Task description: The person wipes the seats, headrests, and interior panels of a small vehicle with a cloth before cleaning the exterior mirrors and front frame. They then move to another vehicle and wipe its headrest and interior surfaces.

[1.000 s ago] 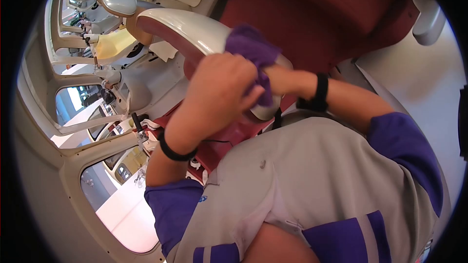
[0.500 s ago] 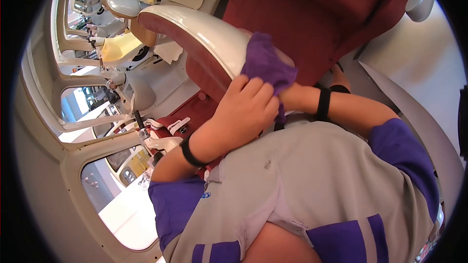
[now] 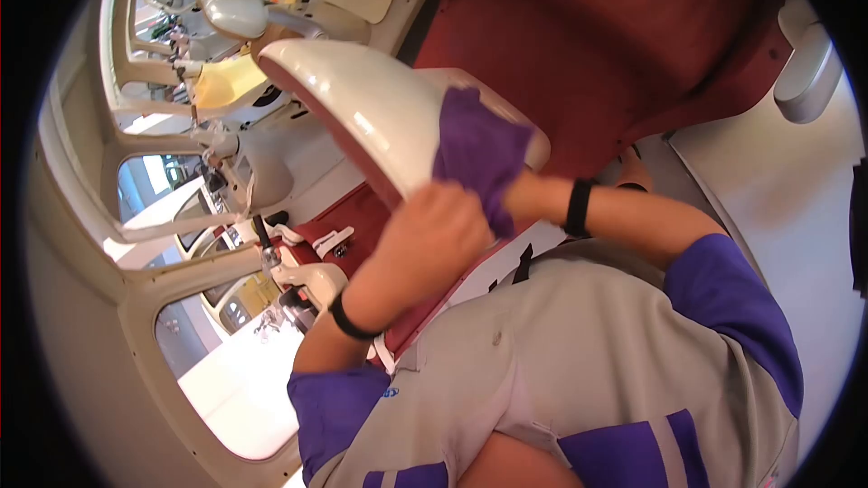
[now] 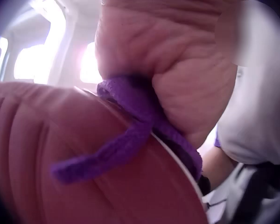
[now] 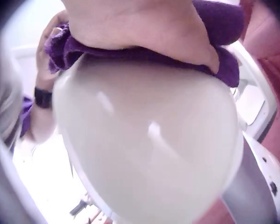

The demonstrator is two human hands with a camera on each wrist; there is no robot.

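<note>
Both hands work one purple cloth [image 3: 477,155] over the glossy cream seat shell [image 3: 362,108]. Left hand [image 3: 434,230] grips its lower edge in curled fingers, pulling it taut. Right hand [image 5: 144,28] presses it down onto the curved rim, seemingly so it follows the shape, though its fingers are hidden.

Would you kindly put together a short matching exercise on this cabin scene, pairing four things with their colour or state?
Things:
1. cloth
2. armrest shell
3. seat upholstery
4. left hand

Descriptions:
A. glossy cream
B. dark red
C. purple, draped over the curved edge
D. gripping the cloth from below

Pairs: 1-C, 2-A, 3-B, 4-D
</note>
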